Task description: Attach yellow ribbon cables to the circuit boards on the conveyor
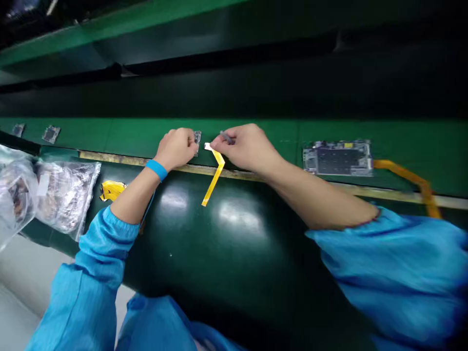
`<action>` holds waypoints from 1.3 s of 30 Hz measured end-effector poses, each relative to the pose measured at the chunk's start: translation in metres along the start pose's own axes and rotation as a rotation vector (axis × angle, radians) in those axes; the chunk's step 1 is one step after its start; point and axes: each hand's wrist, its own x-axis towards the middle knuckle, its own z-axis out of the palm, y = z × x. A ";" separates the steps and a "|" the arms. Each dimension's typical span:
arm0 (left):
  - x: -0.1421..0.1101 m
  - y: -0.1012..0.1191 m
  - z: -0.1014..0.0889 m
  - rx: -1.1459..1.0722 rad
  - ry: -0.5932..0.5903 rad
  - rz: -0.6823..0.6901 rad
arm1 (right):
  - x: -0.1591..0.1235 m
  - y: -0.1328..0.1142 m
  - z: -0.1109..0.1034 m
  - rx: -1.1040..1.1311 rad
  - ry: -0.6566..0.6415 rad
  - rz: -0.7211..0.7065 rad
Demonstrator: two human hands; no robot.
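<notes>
Far out beyond the left hand's fingers: two small metal parts [51, 133] on the green conveyor strip [256, 134], and clear plastic bags [62, 195] at the desk [234, 253] edge; a scrap of yellow backing [112, 189] lies beside the left forearm. Left hand [177, 147], blue wristband [157, 169] on the wrist, fingers curled and pressed together onto a small metal-framed module [197, 142], pinning it to the strip. Just right of those fingertips, the white tip of a yellow flex cable [214, 174] sits between the two hands, its tail trailing down toward the body over the dark desk. Right hand [245, 146] pinches a slim grey tool [227, 137], point aimed at the cable tip. Judgement: keep the module pinned flat, steer with the tool tip only, light pressure, cable unkinked. Well right of the right fingers: a circuit board [338, 157] with an orange flex [409, 183] running off it.
</notes>
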 end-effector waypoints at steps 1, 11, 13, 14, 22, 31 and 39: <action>0.000 -0.003 0.000 -0.033 -0.004 0.020 | 0.003 0.002 0.003 0.014 -0.002 -0.006; -0.004 -0.014 0.005 -0.272 -0.035 0.175 | 0.020 0.020 0.009 0.079 -0.017 -0.012; -0.004 -0.015 0.008 -0.274 -0.032 0.200 | 0.020 0.022 0.008 0.081 -0.036 -0.007; -0.004 -0.016 0.009 -0.267 -0.027 0.215 | 0.020 0.024 0.007 0.076 -0.039 -0.010; -0.015 -0.023 0.016 -0.115 0.027 0.407 | 0.022 0.031 0.001 -0.026 -0.087 -0.004; -0.036 -0.015 0.013 0.137 -0.071 0.479 | 0.019 0.025 -0.007 -0.179 -0.102 0.023; -0.045 -0.020 0.025 0.172 -0.137 0.491 | 0.020 0.028 -0.010 -0.231 -0.108 0.025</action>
